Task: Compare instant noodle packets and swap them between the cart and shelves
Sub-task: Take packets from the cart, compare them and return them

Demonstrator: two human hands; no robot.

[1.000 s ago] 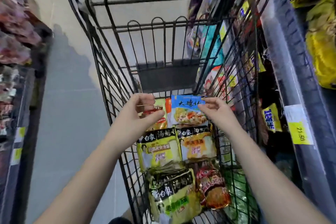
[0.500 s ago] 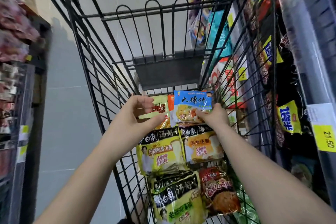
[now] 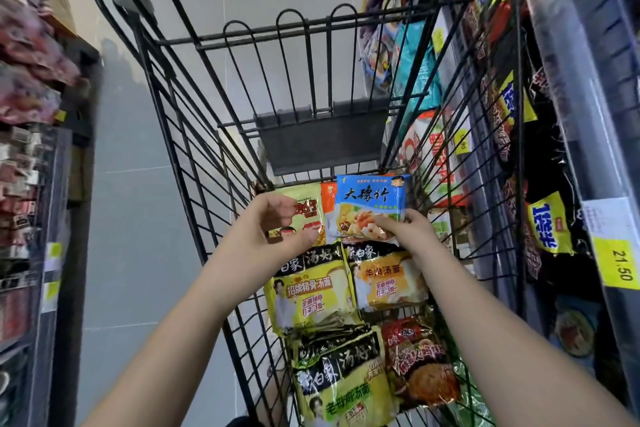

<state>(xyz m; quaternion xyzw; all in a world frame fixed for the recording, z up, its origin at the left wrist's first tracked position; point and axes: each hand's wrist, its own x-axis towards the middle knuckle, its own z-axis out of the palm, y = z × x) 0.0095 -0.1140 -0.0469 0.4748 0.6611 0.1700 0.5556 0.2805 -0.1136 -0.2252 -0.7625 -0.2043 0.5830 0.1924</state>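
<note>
Showing a wire cart (image 3: 322, 142) from above, far end at 12 o'clock. The right hand (image 3: 412, 232) pinches the blue packet (image 3: 370, 204) at its 5 o'clock corner, thumb on the front, the other fingers hidden behind. The packet is inside the cart's far end, face toward the camera. Just beside it at 9 o'clock is a yellow packet (image 3: 306, 215). The left hand (image 3: 263, 236) is at that packet's 8 o'clock edge, fingers curled, thumb out against its face; whether it grips cannot be told. Toward 6 o'clock lie two rows of packets: lime packet (image 3: 308, 298) and amber packet (image 3: 388, 284), then green packet (image 3: 346, 392) and red packet (image 3: 422, 371). Stocked shelves (image 3: 561, 87) flank the cart at 3 o'clock, bearing a price tag (image 3: 620, 263) reading 21.50; another rack (image 3: 34, 184) stands at 9 o'clock.
</note>
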